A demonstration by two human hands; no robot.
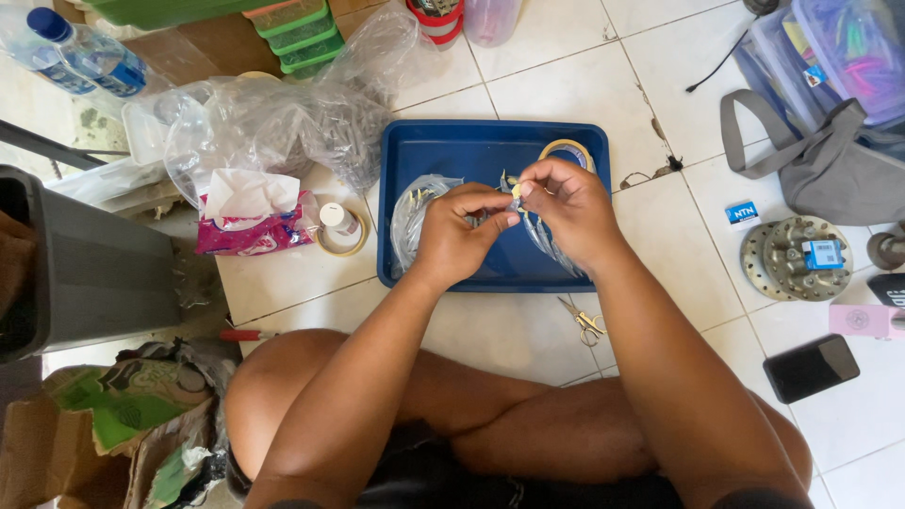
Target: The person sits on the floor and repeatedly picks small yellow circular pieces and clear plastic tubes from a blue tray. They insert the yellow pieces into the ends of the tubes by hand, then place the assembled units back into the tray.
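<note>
Small yellowish piece: you pinch it between both hands, left hand and right hand, over the blue tray. Tape roll lies at the tray's far right corner; small scissors rest on the floor just beyond its near edge.

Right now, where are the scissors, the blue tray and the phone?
scissors (586, 321), head view, on the pivot where the blades meet the gold handles.
blue tray (452, 139), head view, on its bare far-left floor.
phone (811, 368), head view, on the middle of its dark screen.

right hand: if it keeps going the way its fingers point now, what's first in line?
The right hand points left, fingers pinching a small yellowish piece. First in line is the left hand, whose fingertips already meet it there. Depth is unclear, but they look in contact.
</note>
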